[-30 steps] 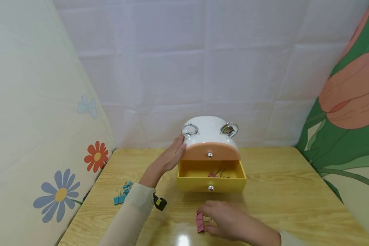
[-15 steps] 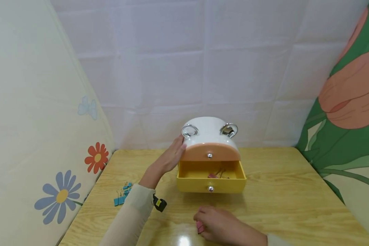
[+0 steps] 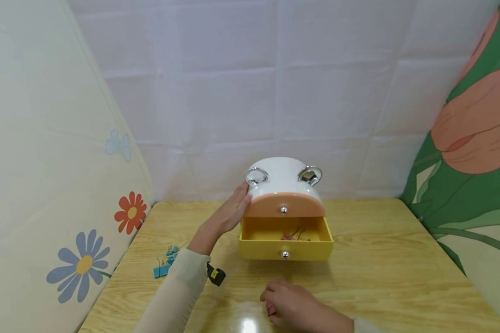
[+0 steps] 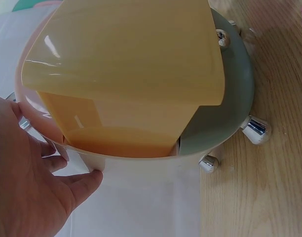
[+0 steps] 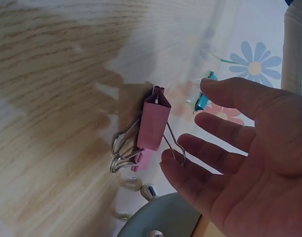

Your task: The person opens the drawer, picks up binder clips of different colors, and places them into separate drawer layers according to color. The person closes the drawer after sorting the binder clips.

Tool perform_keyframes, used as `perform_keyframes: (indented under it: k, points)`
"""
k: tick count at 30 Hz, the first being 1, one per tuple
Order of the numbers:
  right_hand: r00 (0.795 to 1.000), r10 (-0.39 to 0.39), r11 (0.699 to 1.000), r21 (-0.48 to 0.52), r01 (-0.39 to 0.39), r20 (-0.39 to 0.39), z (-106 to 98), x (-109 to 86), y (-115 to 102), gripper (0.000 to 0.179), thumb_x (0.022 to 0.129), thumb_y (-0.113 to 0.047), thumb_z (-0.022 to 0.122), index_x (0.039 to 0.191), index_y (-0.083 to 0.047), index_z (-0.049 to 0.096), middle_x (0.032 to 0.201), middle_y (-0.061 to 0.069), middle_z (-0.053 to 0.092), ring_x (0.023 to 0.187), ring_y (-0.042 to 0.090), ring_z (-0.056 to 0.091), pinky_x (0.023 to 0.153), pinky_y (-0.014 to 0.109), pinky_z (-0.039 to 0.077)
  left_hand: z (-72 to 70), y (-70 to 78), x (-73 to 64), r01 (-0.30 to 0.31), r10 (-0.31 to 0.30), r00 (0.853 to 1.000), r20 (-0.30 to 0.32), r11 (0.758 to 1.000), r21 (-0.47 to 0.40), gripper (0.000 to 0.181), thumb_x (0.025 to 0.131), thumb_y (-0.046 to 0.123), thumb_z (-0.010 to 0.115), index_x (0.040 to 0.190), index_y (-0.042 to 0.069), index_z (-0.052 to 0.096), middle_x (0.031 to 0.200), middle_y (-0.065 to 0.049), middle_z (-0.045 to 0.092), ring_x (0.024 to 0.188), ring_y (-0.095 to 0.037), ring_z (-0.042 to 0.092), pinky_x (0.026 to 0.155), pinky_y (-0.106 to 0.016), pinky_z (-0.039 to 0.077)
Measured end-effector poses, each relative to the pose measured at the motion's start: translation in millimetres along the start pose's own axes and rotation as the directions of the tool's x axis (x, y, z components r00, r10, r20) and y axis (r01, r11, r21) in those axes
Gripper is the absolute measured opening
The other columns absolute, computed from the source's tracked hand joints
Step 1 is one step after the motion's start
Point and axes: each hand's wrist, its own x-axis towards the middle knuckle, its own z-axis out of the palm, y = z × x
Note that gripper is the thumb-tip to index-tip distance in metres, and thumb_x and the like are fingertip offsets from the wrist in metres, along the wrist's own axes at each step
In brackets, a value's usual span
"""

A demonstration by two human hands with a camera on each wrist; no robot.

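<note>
A small white-topped drawer cabinet (image 3: 281, 175) with chrome ring ears stands on the table. Its yellow drawer (image 3: 258, 249) is pulled out and holds pink binder clips (image 3: 289, 237). My left hand (image 3: 229, 210) rests against the cabinet's left side; in the left wrist view its thumb (image 4: 87, 186) touches the white shell. In front of the drawer, my right hand (image 3: 293, 305) is over pink binder clips on the table, mostly hiding them in the head view. The right wrist view shows its loosely bent fingers (image 5: 215, 153) beside a pink binder clip (image 5: 155, 123), one fingertip by its wire handle.
Several teal binder clips (image 3: 162, 268) lie at the left on the wooden table (image 3: 379, 259). A black strap end (image 3: 217, 276) shows beside the left sleeve. White cloth (image 3: 216, 92) hangs behind, with patterned cloths at both sides.
My right hand has moved slightly left, further over the pink binder clips, covering more of them. My left hand, the cabinet and the open drawer have stayed put.
</note>
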Motion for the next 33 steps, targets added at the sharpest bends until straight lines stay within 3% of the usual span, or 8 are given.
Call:
perform_keyframes:
  k: [6,9,16,22,33]
  points:
    - [1.000,-0.009,1.000,-0.001,0.009,0.020,4.8,0.6,-2.5,0.025,0.073,-0.017,0.083,0.097,-0.019,0.074,0.093,-0.011,0.063,0.097,0.008,0.063,0.087,0.023,0.055,0.0,0.7,-1.6,0.015,-0.015,1.000,-0.002,1.000,-0.013,0.066,0.109,0.048,0.017,0.164,0.015,-0.001,0.170,-0.008,0.008,0.155,-0.022,0.010,0.125,-0.042,0.013]
    - [0.999,-0.011,1.000,-0.002,0.011,0.031,5.8,0.1,-3.5,0.025,0.074,-0.018,0.084,0.097,-0.019,0.075,0.092,-0.011,0.063,0.092,0.005,0.061,0.082,0.019,0.053,1.2,0.3,-2.3,0.020,-0.020,1.000,0.004,1.000,-0.013,0.066,0.109,0.048,0.018,0.164,0.015,-0.002,0.170,-0.008,0.008,0.156,-0.022,0.010,0.126,-0.043,0.012]
    - [0.998,-0.003,1.000,-0.015,0.003,0.059,8.5,-1.1,-3.6,0.023,0.076,-0.020,0.085,0.097,-0.020,0.075,0.092,-0.011,0.065,0.093,0.005,0.061,0.085,0.019,0.053,2.0,0.4,-2.5,0.009,-0.009,1.000,0.010,1.000,-0.015,0.066,0.110,0.046,0.018,0.163,0.014,-0.002,0.170,-0.008,0.006,0.156,-0.024,0.009,0.126,-0.043,0.012]
    - [1.000,-0.022,0.997,-0.072,0.024,0.019,13.4,0.0,-2.2,0.019,0.075,-0.020,0.084,0.090,-0.022,0.073,0.086,-0.012,0.061,0.083,0.002,0.055,0.072,0.014,0.048,0.1,0.7,-2.2,0.003,-0.003,1.000,0.006,1.000,-0.012,0.065,0.110,0.044,0.019,0.164,0.012,-0.001,0.170,-0.010,0.007,0.156,-0.023,0.010,0.126,-0.043,0.013]
    - [0.999,0.016,0.996,-0.089,-0.012,0.048,17.0,3.7,-3.0,0.026,0.074,-0.017,0.084,0.075,-0.025,0.060,0.080,-0.013,0.049,0.073,0.001,0.045,0.059,0.013,0.038,-1.2,1.4,-0.9,0.006,-0.006,1.000,0.002,1.000,-0.011,0.065,0.110,0.044,0.019,0.164,0.013,0.000,0.170,-0.009,0.009,0.155,-0.023,0.011,0.125,-0.042,0.013]
